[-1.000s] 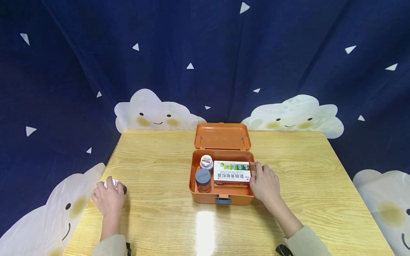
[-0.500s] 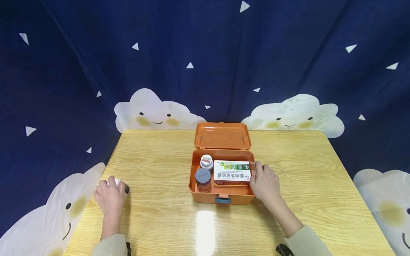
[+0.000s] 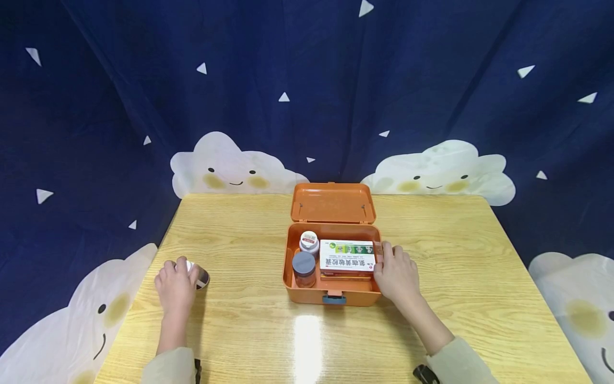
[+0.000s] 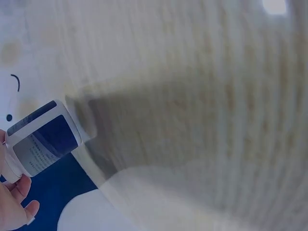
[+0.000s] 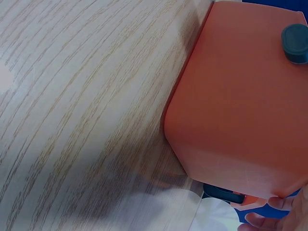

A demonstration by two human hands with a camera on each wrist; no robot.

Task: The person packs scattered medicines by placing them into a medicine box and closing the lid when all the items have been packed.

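Observation:
My left hand (image 3: 176,285) holds a white pill bottle (image 4: 45,139) by its cap end, over the table's left side; a dark label wraps the bottle in the left wrist view. The bottle is tilted, its base turned away from the fingers. At the right rim of an open orange case (image 3: 307,296), my right hand (image 3: 398,274) grips the edge. Inside the case stand a white bottle (image 3: 309,244) and a clear jar with a grey lid (image 3: 304,271). Beside them lies a white medicine box (image 3: 347,256) on top of other flat boxes.
The case lid (image 3: 333,203) is folded back behind the case, and a blue latch (image 3: 334,300) hangs at its front. Wood-grain table (image 3: 240,330) spreads on both sides. A dark blue curtain (image 3: 307,69) hangs behind.
My left hand has moved right with the pill bottle, away from the table's left edge, and more of the bottle shows. My right hand and the case have stayed in place.

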